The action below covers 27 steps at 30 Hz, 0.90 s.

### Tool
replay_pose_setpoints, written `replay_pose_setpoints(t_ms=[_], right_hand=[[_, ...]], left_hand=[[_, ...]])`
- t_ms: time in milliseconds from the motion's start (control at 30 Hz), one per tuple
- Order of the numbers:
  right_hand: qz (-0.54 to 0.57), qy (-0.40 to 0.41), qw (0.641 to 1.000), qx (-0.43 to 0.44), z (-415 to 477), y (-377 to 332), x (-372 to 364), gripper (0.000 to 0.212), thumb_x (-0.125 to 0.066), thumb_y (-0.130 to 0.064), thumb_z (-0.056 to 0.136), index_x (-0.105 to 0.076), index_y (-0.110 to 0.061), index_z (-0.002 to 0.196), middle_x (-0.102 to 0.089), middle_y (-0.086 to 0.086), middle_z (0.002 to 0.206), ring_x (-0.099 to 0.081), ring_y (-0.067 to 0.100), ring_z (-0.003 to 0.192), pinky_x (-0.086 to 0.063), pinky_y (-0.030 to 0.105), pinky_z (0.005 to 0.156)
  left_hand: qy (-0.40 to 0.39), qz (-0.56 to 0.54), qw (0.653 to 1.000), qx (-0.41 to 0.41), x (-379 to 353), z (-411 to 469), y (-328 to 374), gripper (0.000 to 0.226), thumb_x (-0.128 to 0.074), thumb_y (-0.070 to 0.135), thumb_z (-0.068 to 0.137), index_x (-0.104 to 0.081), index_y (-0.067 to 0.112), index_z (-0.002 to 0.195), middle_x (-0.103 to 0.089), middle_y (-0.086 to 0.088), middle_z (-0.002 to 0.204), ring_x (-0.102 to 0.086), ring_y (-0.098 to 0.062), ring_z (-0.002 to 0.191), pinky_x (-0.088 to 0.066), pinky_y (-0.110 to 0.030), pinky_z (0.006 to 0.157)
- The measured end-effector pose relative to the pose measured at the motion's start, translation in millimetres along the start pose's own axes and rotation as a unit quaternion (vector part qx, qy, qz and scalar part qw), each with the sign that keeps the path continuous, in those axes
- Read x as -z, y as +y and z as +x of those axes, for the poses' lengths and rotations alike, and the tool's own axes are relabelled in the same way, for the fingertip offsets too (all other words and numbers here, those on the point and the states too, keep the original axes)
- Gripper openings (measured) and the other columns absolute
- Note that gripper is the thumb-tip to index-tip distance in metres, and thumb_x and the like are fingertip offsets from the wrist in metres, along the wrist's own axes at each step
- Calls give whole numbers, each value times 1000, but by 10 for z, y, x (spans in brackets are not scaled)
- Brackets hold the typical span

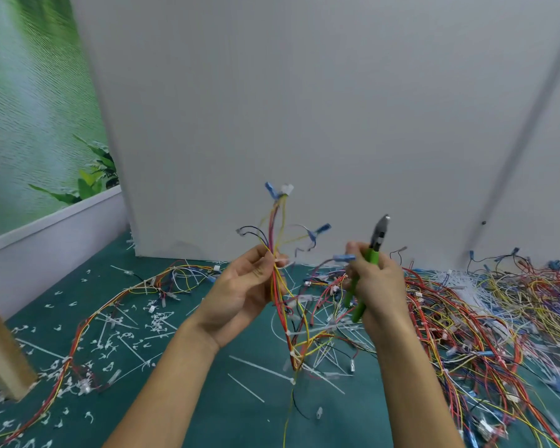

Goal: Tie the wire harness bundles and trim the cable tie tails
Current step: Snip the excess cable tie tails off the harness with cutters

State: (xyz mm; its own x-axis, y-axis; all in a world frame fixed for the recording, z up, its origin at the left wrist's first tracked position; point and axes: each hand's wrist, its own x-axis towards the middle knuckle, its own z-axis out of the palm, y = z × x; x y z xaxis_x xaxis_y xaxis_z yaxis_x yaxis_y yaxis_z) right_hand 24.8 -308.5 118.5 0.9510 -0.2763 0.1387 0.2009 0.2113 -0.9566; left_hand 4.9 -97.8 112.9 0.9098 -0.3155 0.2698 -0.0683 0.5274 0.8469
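Two hands are up over the green table, whose near edge is littered with white offcuts and a few whole ties.

The left hand is palm up, fingers curled round the wire harness bundle. It pinches the bundle just where a white cable tie wraps the red and yellow wires. The bundle stands nearly upright: connectors fan out above the fist, and the rest trails down to the table.

The right hand is wrapped round the green handles of the cutters, nose pointing up and close beside the tie but apart from it. Whether the blades are parted, I can't tell.

I judge this to be the trim step. To do it well, the left hand should hold firm just under the tie head and turn the tail towards the cutters. The blades should sit flush against the head, with every wire clear of them. Then one clean squeeze should leave no sharp stub.

Beyond the hands on the right lies a big heap of harnesses, with a sheaf of fresh ties on it. Behind everything stands a grey partition.
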Motion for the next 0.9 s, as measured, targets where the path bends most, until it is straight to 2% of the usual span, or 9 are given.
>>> replay_pose_setpoints(t_ms=[167, 267, 333, 433, 500, 600, 700, 800, 900], right_hand=[[145, 34, 983, -106, 111, -53, 171, 20, -59, -22, 105, -55, -15, 87, -47, -3, 67, -47, 10, 54, -45, 33, 60], [247, -55, 946, -205, 58, -24, 52, 27, -57, -26, 102, -47, -19, 78, -38, -3, 67, -42, 14, 59, -48, 39, 71], [258, -127, 923, -257, -16, -11, -71, 22, -60, -27, 96, -46, -17, 84, -42, 2, 71, -44, 17, 65, -45, 36, 67], [146, -223, 919, -291, -138, 21, -223, 18, -61, -26, 95, -47, -14, 98, -57, 11, 86, -52, 19, 68, -41, 32, 61], [-94, -278, 933, -210, -228, 33, -270, 16, -61, -24, 98, -59, -9, 102, -62, 10, 96, -55, 17, 69, -44, 32, 61], [-384, -341, 858, -7, -309, 21, -249, 20, -67, -22, 92, -62, -5, 101, -54, 0, 74, -47, 13, 61, -44, 31, 59], [-431, -380, 817, 44, -347, -84, -184, 16, -69, -26, 88, -60, -13, 90, -47, -8, 65, -42, 12, 58, -40, 31, 58], [-411, -372, 830, 58, -338, -173, -94, 11, -69, -24, 86, -60, -24, 91, -53, -17, 63, -45, 5, 57, -42, 26, 57], [-354, -388, 850, 51, -341, -248, -33, 28, -70, -9, 88, -64, -27, 109, -61, -16, 73, -50, 4, 64, -45, 26, 63]], left_hand=[[47, -11, 997, -59, 128, 16, 179, 58, -98, 42, 56, -65, 15, 95, -70, -1, 91, -62, -12, 66, -53, -29, 69], [57, -7, 997, -57, 87, 15, 176, 57, -99, 45, 51, -69, 17, 91, -71, 0, 89, -64, -12, 66, -54, -24, 65], [56, -5, 997, -55, 48, 15, 155, 58, -99, 46, 51, -68, 18, 90, -69, 0, 88, -64, -13, 66, -51, -29, 72], [37, 15, 997, -65, 7, 3, 134, 50, -95, 49, 59, -68, 20, 89, -63, 0, 85, -61, -14, 67, -44, -38, 81], [33, 44, 996, -74, -1, -9, 142, 48, -92, 52, 62, -70, 21, 89, -62, 0, 80, -59, -14, 67, -50, -26, 69], [53, 92, 990, -93, 4, -19, 163, 48, -90, 57, 64, -71, 22, 91, -60, -3, 76, -56, -14, 67, -50, -23, 63], [84, 125, 982, -114, 14, -26, 185, 48, -88, 61, 62, -72, 25, 89, -60, -3, 74, -54, -14, 65, -49, -24, 60], [104, 137, 975, -138, 30, -24, 206, 47, -87, 63, 63, -71, 26, 87, -59, 0, 72, -51, -12, 62, -47, -22, 56], [104, 141, 973, -151, 30, -27, 203, 44, -87, 65, 62, -71, 30, 85, -60, 2, 72, -51, -9, 59, -47, -21, 54]])
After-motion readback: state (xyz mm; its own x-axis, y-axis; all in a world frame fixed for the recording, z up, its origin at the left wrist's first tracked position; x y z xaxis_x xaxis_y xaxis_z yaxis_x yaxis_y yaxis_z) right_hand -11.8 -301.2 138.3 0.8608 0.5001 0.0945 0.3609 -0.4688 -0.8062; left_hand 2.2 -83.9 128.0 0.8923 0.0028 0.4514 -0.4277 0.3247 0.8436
